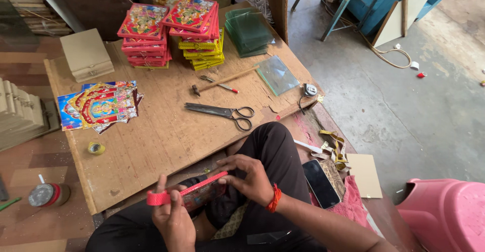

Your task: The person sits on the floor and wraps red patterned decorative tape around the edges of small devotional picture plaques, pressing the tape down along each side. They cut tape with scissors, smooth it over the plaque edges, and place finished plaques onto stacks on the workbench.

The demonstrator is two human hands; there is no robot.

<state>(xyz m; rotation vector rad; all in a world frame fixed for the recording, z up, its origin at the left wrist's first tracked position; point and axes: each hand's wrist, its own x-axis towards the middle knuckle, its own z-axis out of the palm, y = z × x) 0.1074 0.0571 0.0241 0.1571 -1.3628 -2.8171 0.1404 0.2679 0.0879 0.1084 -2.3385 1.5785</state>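
lower centre of the frame: the left hand (pixel 174 216) grips the near end of a red patterned strip (pixel 186 188), fingers curled around it and thumb pressed over the top. the right hand (pixel 247 177) pinches the far end of the same strip between thumb and fingertips. the strip runs tilted between both hands, lying along the upper edge of a small picture frame (pixel 202 197) held just beneath it over the lap; the frame is largely hidden by the hands. an orange thread band (pixel 275 198) sits on the right wrist.

centre: a wooden board table (pixel 151 146) carries scissors (pixel 225 113), closed, and above them a hammer (pixel 222 81) with a red-handled tool (pixel 222 85) just beside it. upper centre: two stacks of red and yellow framed pictures (pixel 172 30), with a stack of glass panes (pixel 248 31) to their right and one loose glass pane (pixel 277 74) below that. left of centre: a fan of coloured prints (pixel 98 105); a small tape roll (pixel 96 147) lies below them. upper left: a pile of brown backing boards (pixel 87 55).

right of the lap: a dark phone (pixel 320 183) lies face up on pink cloth (pixel 353 201). a tape measure (pixel 309 90) rests at the table's right edge. lower right corner: a pink plastic stool (pixel 444 214).
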